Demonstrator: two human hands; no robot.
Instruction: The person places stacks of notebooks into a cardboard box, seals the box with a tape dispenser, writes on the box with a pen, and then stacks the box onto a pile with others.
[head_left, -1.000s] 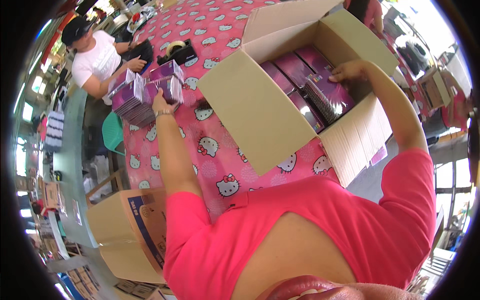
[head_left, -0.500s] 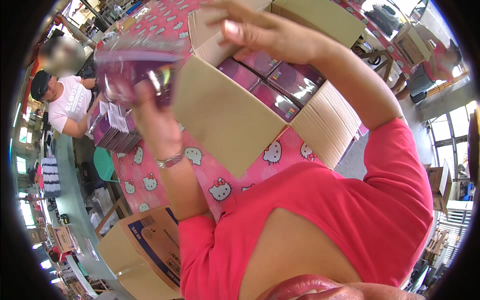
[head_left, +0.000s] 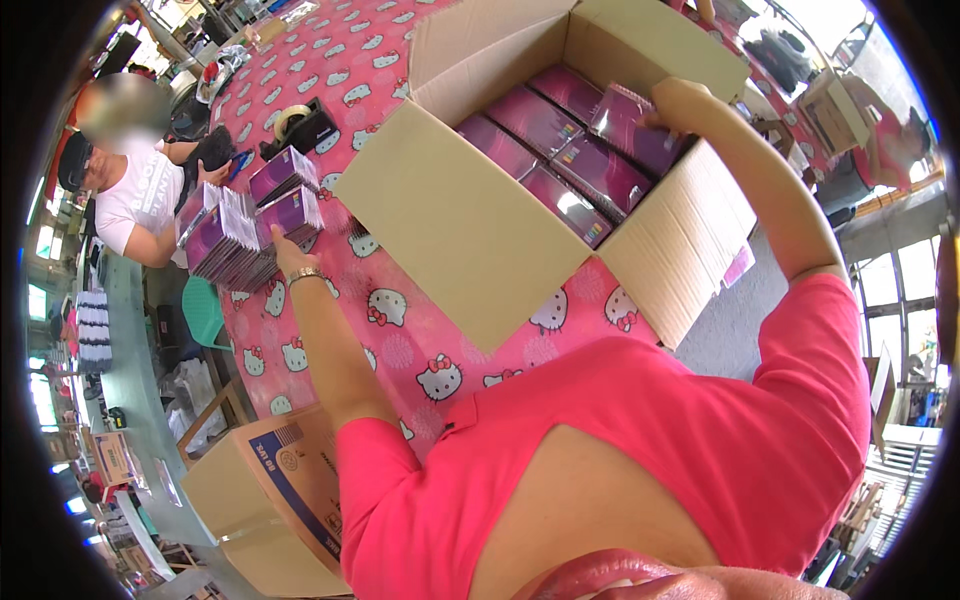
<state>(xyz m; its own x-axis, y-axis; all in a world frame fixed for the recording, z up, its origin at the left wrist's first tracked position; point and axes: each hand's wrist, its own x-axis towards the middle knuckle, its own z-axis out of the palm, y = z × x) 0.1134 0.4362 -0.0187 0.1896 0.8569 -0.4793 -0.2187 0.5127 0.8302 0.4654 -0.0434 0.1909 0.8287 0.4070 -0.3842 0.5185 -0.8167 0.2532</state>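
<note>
An open brown cardboard carton point(head_left: 460, 230) stands on the table, with rows of purple plastic-wrapped packets point(head_left: 520, 125) inside. At its right end my right hand point(head_left: 683, 107) is closed on a purple packet point(head_left: 625, 120), which sits slightly above the rest. My left hand point(head_left: 290, 252) reaches to the left side of the table and grips the near edge of a small stack of purple packets point(head_left: 290, 210); its thumb shows while the other fingers are mostly hidden. Close beside that is a taller stack of purple packets point(head_left: 225, 240).
A black tape dispenser point(head_left: 310, 130) stands behind the stacks. A co-worker in a white shirt point(head_left: 140, 200) is at the table's left side, holding something dark. A pink patterned cloth point(head_left: 390, 350) covers the table. Another carton point(head_left: 270, 500) sits at lower left, near a green stool point(head_left: 205, 310).
My left hand, which held a purple wrapped bundle up in the air, has lowered to the stacks on the left. The right hand has moved right and down onto a packet in the carton.
</note>
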